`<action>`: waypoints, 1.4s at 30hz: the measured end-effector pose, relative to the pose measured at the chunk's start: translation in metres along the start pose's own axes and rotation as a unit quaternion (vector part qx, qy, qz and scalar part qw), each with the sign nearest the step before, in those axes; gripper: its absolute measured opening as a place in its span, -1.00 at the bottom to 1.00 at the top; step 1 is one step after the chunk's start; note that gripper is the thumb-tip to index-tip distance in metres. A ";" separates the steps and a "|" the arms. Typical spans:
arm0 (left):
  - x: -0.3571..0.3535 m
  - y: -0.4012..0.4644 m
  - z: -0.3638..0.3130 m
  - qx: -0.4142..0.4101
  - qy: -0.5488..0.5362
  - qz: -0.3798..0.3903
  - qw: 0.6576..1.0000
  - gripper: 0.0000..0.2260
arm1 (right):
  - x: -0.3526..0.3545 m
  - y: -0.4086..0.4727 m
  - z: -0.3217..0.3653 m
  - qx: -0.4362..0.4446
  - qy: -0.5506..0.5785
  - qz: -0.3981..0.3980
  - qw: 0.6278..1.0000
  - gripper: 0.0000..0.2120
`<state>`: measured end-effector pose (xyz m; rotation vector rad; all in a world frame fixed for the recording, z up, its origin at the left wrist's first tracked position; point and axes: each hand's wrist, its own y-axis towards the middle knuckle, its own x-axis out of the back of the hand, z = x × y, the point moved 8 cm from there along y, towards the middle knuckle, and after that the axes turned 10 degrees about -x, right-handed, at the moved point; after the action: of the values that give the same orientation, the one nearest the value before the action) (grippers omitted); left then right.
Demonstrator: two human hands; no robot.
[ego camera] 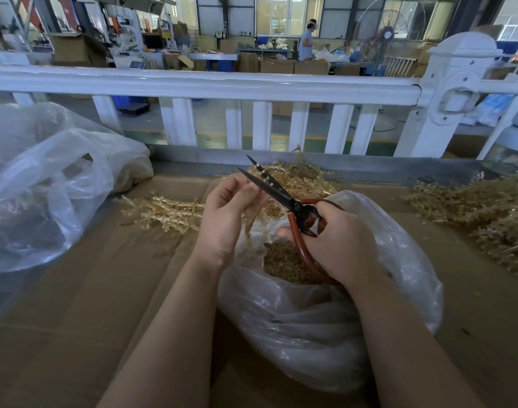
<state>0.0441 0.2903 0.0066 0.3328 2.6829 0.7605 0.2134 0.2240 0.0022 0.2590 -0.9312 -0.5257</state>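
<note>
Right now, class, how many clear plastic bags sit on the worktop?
2. One crumpled bag at the left edge; one open bag under the right hand. More may lie off-frame.

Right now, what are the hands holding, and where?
The right hand grips the scissors by their red handles; the left hand pinches a yellowish plastic sprig near the blades.

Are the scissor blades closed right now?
No, the red-handled scissors in the right hand have their blades apart in a V at the plastic sprue that the left hand holds.
</note>
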 end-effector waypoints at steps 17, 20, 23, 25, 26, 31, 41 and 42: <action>0.002 -0.001 -0.002 -0.004 0.012 -0.001 1.000 -0.90 | 0.000 -0.002 0.003 -0.002 -0.004 0.007 1.000 -0.42; -0.002 -0.002 0.000 0.004 -0.002 0.013 1.000 -0.92 | 0.002 -0.002 0.004 0.001 -0.012 -0.013 1.000 -0.38; -0.004 -0.002 0.002 0.007 -0.016 0.019 1.000 -0.88 | 0.002 -0.002 0.004 0.000 -0.008 -0.013 1.000 -0.40; -0.006 -0.002 0.004 0.010 -0.024 0.021 0.999 -0.88 | 0.002 -0.002 0.003 -0.002 -0.005 -0.010 1.000 -0.42; -0.006 -0.002 0.004 0.012 -0.027 0.021 0.999 -0.88 | 0.002 -0.002 0.003 -0.003 -0.006 -0.008 1.000 -0.43; -0.007 -0.003 0.004 0.019 -0.025 0.022 0.999 -0.91 | 0.003 -0.002 0.002 -0.004 -0.004 -0.011 1.000 -0.44; -0.001 -0.002 -0.013 -0.067 0.132 -0.013 0.989 -0.88 | -0.001 0.002 -0.004 -0.008 -0.024 0.010 1.000 -0.31; 0.000 -0.002 -0.013 -0.064 0.125 -0.017 0.990 -0.90 | -0.001 0.002 -0.004 -0.009 -0.023 0.011 1.000 -0.28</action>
<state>0.0395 0.2830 0.0159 0.1700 2.8434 1.0188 0.2163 0.2261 -0.0001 0.2217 -0.9730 -0.5208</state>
